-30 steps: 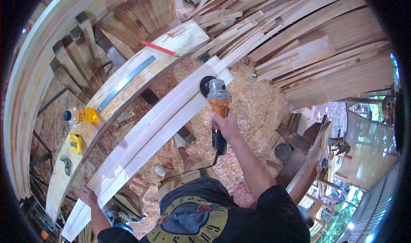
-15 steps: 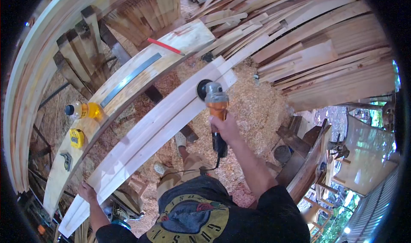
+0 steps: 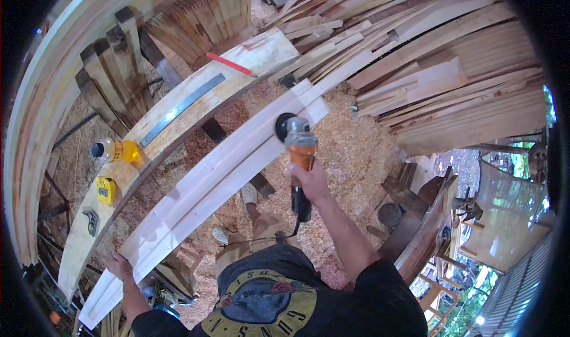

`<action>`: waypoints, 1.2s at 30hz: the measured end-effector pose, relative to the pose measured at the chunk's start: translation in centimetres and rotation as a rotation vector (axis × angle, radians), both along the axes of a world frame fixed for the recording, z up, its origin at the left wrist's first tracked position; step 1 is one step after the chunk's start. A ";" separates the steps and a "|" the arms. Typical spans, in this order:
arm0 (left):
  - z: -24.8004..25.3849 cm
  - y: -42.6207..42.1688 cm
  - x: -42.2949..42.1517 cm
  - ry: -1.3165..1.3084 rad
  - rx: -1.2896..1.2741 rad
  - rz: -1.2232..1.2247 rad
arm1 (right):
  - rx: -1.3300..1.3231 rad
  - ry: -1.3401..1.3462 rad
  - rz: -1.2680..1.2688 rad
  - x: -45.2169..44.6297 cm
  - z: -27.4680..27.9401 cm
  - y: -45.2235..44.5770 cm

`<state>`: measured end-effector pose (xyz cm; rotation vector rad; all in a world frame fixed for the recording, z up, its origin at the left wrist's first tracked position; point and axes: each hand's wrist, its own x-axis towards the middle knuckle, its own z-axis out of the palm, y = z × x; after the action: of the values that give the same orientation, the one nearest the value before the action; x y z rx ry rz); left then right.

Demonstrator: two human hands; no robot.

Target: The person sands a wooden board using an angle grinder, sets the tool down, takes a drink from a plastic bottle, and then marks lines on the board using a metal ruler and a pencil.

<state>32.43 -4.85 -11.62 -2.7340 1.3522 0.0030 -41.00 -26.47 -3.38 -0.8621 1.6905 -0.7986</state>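
My right hand [image 3: 310, 181] is wrapped round the body of an orange and grey angle grinder [image 3: 301, 146]. The grinder's round dark disc [image 3: 285, 127] meets the top of a long pale wooden plank [image 3: 205, 191] near its far end, and a cord trails back from the tool toward my waist. Near the plank's close end, at lower left, my left hand [image 3: 120, 266] grips its edge, fingers on the upper face and the rest partly hidden. A dark line runs lengthwise along the plank.
Beyond the plank lies a curved board [image 3: 172, 136] bearing a red pencil [image 3: 231, 64], a steel ruler [image 3: 183, 109], a bottle of yellow liquid [image 3: 119, 152], a yellow tape measure [image 3: 107, 190] and a small dark tool [image 3: 91, 223]. Stacked boards [image 3: 469, 99] fill the upper right; shavings [image 3: 356, 159] cover the floor.
The grinder and my right hand have shifted very slightly, with the disc still at the plank's far part. My left hand stays at the near end.
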 end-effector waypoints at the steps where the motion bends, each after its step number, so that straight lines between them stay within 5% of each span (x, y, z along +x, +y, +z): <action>1: 0.3 -0.1 -0.4 0.005 -0.019 0.007 | 0.000 -0.035 -0.029 -0.5 0.5 -0.7; 25: 0.5 -0.5 -1.4 -0.033 -0.119 -0.024 | 0.024 -0.014 -0.049 -2.4 -0.7 -1.6; 36: 1.1 -0.7 -1.5 -0.048 -0.069 -0.025 | 0.104 0.120 0.367 6.7 3.8 4.6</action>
<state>30.88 -5.59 -10.55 -2.7539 1.3996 -0.1125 -34.27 -21.89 0.43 -1.1239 1.5965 -0.4131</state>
